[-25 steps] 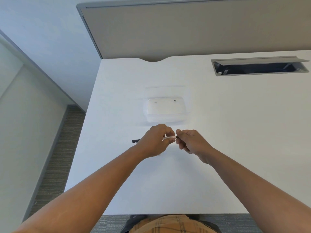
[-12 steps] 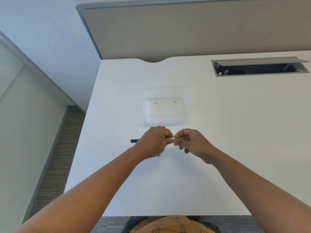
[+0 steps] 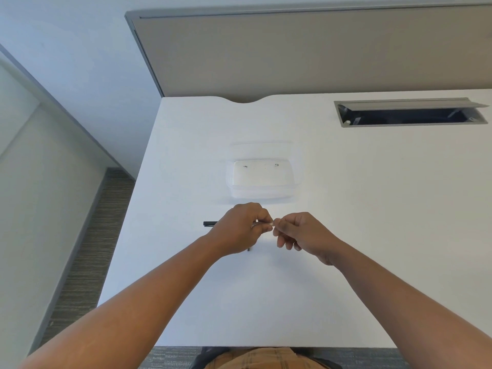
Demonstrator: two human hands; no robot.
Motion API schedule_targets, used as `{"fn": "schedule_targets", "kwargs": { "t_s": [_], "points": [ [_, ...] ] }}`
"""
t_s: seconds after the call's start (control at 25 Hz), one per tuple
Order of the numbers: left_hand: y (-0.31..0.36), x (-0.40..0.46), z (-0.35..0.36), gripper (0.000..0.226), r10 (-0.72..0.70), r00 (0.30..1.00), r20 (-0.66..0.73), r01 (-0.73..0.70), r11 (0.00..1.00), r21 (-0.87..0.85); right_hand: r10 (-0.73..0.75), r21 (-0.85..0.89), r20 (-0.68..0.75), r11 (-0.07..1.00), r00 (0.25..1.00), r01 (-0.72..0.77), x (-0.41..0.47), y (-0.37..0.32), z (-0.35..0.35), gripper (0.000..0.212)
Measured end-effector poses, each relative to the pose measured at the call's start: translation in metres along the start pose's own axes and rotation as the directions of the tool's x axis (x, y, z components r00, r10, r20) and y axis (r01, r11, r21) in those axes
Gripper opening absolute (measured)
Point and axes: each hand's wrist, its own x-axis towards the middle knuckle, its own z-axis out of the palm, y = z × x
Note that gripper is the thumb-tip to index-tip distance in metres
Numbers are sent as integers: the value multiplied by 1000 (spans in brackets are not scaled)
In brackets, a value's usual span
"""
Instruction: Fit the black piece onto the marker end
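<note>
Both hands meet over the middle of the white desk (image 3: pixel 346 235). My left hand (image 3: pixel 239 230) curls round a thin pen-like stick; its black end (image 3: pixel 209 223) pokes out to the left and its pale, clear part (image 3: pixel 263 224) shows between the hands. My right hand (image 3: pixel 300 233) pinches the tip of that pale part with thumb and forefinger, its other fingers loosely curled below. A small dark bit (image 3: pixel 248 249) shows just under my left hand; what it is I cannot tell.
A clear plastic box (image 3: pixel 262 177) with two tiny dark specks inside stands just beyond the hands. An open grey cable slot (image 3: pixel 407 113) is cut into the desk at the back right. A beige partition (image 3: pixel 319 54) backs the desk; the desk's left edge drops to carpet.
My right hand has closed in on the left, so less of the pale stick shows between them. Its lower fingers have loosened and spread. The left hand has barely moved.
</note>
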Motion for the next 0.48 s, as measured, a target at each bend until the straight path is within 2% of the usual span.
{"fn": "schedule_targets", "kwargs": {
  "t_s": [0.12, 0.28, 0.48],
  "points": [
    [1, -1, 2, 10, -6, 1000, 10, 6, 1000, -2, -51, 6, -27, 999, 998, 51, -1, 1, 0, 14],
    [1, -4, 7, 9, -3, 1000, 16, 3, 1000, 14, 22, 47, -16, 999, 1000, -21, -2, -2, 1, 43],
    [4, -5, 6, 12, 14, 1000, -1, -14, 999, 38, -118, -57, -82, 992, 990, 113, -4, 4, 7, 30]
  ]
}}
